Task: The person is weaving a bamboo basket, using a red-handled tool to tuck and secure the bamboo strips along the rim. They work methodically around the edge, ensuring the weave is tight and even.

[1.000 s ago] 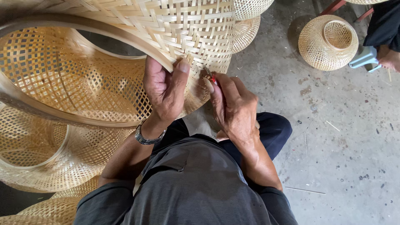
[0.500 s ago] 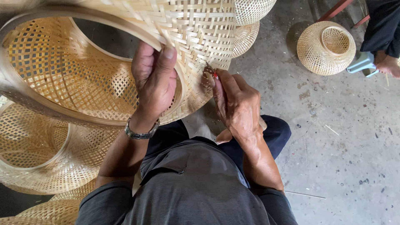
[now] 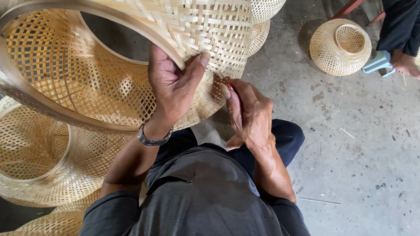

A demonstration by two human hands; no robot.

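**Woven bamboo basket: trimming at the outer wall, keep it braced**

Woven bamboo basket (image 3: 131,78) is big, tipped on its side across the person's lap, mouth facing the camera, rim hoop (image 3: 39,109) running around the near edge. 2 hands on it.

- Left hand (image 3: 175,87): clamped over the rim, thumb on the outer weave, other fingers hidden inside the wall. Firm grip on the basket. Metal wristwatch (image 3: 153,139) on that wrist.
- Right hand (image 3: 249,113): fingers curled closed around a small red-tipped tool (image 3: 229,86), tip right at the weave just beside the left thumb. Can't tell what kind of tool; only the tip shows.

How I'd judge doing this step well:
1. Left thumb stays close to the work point so the wall doesn't flex, but clear of the tool tip. They're near each other now, which is the main risk.
2. Work the tip along the strip, not across it; thin bamboo splits easily.
3. Turn the basket with the left hand rather than stretching the right wrist.

Around: more woven pieces (image 3: 39,175) stacked at the person's left, 1 small round basket (image 3: 339,46) on the concrete floor (image 3: 350,175) well apart, beside another person's foot (image 3: 407,65).
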